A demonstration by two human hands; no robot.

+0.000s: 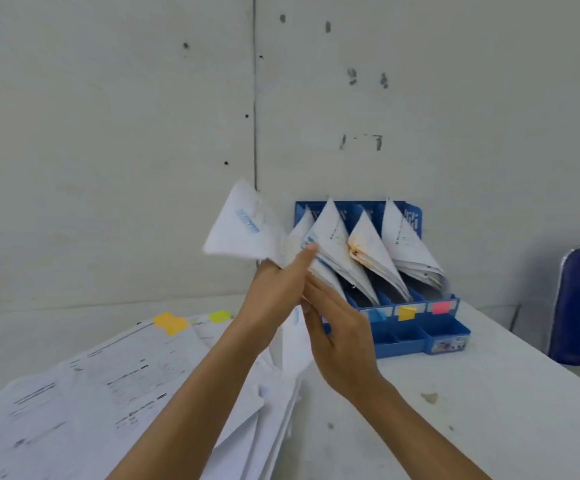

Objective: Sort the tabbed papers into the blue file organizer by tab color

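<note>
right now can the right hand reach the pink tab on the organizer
Probably yes: the right hand is open beside the organizer, with nothing between it and the pink tab.

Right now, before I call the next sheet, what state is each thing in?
left hand: holds the raised sheet.
raised sheet: in the air, motion-blurred, left of the organizer.
right hand: fingers straight, holding nothing, at the leftmost papers.
blue file organizer: upright, slots loaded.
filed papers: leaning in bundles.
paper pile: flat on the table, yellow tabs showing.
</note>
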